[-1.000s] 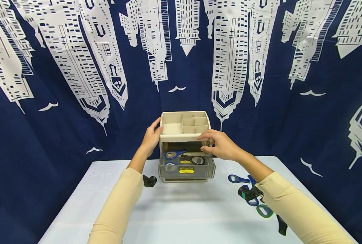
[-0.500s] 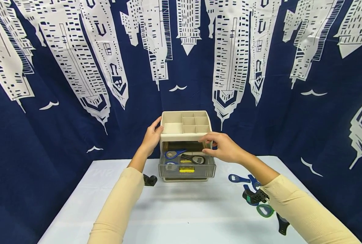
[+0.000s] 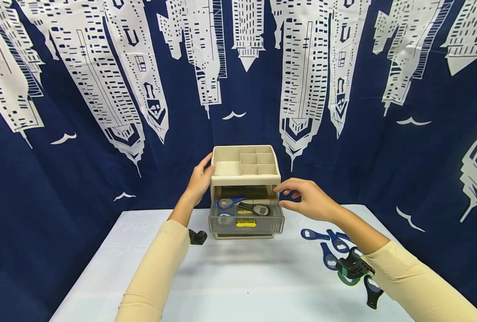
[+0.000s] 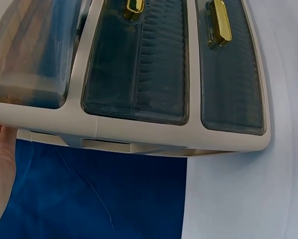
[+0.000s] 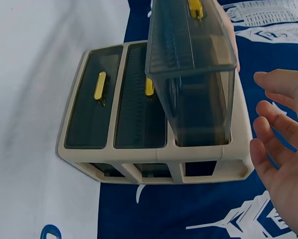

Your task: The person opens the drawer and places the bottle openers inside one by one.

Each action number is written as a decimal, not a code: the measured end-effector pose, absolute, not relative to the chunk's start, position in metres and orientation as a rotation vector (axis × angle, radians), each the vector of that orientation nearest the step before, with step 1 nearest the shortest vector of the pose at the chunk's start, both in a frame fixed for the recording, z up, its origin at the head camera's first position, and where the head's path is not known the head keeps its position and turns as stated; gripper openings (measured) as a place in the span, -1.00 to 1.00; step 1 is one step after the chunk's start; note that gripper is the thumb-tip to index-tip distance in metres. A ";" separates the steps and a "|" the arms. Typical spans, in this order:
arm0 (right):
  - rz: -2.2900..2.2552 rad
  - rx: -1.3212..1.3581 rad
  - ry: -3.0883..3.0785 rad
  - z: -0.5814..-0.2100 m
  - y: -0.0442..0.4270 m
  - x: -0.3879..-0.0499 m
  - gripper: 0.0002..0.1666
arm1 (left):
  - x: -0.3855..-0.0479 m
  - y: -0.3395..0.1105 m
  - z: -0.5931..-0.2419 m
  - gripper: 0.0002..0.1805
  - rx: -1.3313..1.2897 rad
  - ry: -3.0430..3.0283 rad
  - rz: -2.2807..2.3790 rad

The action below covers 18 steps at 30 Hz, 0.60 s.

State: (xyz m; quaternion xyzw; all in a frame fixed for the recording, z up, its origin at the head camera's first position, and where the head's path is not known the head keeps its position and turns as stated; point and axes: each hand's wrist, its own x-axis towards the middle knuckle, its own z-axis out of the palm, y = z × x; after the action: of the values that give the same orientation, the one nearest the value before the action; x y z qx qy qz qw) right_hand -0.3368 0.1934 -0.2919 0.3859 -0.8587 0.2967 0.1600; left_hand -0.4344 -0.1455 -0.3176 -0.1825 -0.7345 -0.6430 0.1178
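Note:
A cream drawer cabinet [image 3: 245,180] has its clear top drawer [image 3: 222,226] pulled out, with blue openers [image 3: 227,203] and a black opener [image 3: 261,210] inside. My left hand [image 3: 199,182] rests against the cabinet's upper left side, fingers fairly straight; in the left wrist view only part of the hand [image 4: 2,169] shows at the edge. Beside the cabinet's right side, my right hand [image 3: 308,199] hovers empty with fingers loosely bent. The right wrist view has a gap between that hand [image 5: 288,149] and the drawer [image 5: 199,99].
Several blue openers [image 3: 339,243], a green-rimmed opener [image 3: 348,280] and a dark one [image 3: 373,293] lie on the white table [image 3: 222,277] at the right, partly under my right forearm. A navy curtain [image 3: 190,120] with white buildings hangs behind the cabinet.
My right hand has moved away from the cabinet's front top edge, rightward and slightly down. The left hand and the pulled-out drawer have stayed in place.

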 end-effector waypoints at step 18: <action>0.952 1.310 -2.376 -0.307 0.172 -0.296 -0.59 | -0.435 -0.145 -0.319 -0.40 -0.550 -2.120 -1.882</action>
State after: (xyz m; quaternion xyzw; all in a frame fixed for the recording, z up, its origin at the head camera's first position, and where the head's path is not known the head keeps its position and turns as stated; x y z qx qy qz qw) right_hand -0.2958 0.1723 -0.3073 0.4516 -0.8191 0.3280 0.1325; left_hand -0.4347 -0.1446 -0.3187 -0.1888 -0.7282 -0.6466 0.1265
